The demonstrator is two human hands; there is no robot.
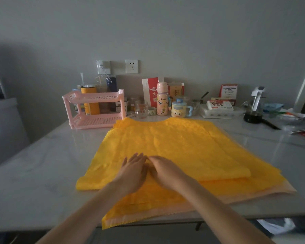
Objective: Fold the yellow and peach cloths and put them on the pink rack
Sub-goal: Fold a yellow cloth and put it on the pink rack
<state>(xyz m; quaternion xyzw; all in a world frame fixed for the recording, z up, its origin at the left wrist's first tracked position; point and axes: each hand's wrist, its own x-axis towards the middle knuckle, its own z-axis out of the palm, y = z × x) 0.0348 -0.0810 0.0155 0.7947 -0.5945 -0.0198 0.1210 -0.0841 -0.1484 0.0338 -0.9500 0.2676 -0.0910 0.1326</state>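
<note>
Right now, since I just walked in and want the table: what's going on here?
A person is folding cloths. The left hand and right hand rest flat on the yellow cloth, partly folded on the table. The peach cloth lies under it, edge showing along the near side. Neither is on the pink rack yet.

Yellow cloth [174, 147]: vivid golden, faint tone-on-tone relief. Peach cloth [245, 196]: pale, with a zigzag-cut hem. Tabletop [42, 164]: grey-white marbling. Pink rack [95, 118]: pastel, slotted shelves. Mug [178, 110]: yellow cartoon face, blue lid
</note>
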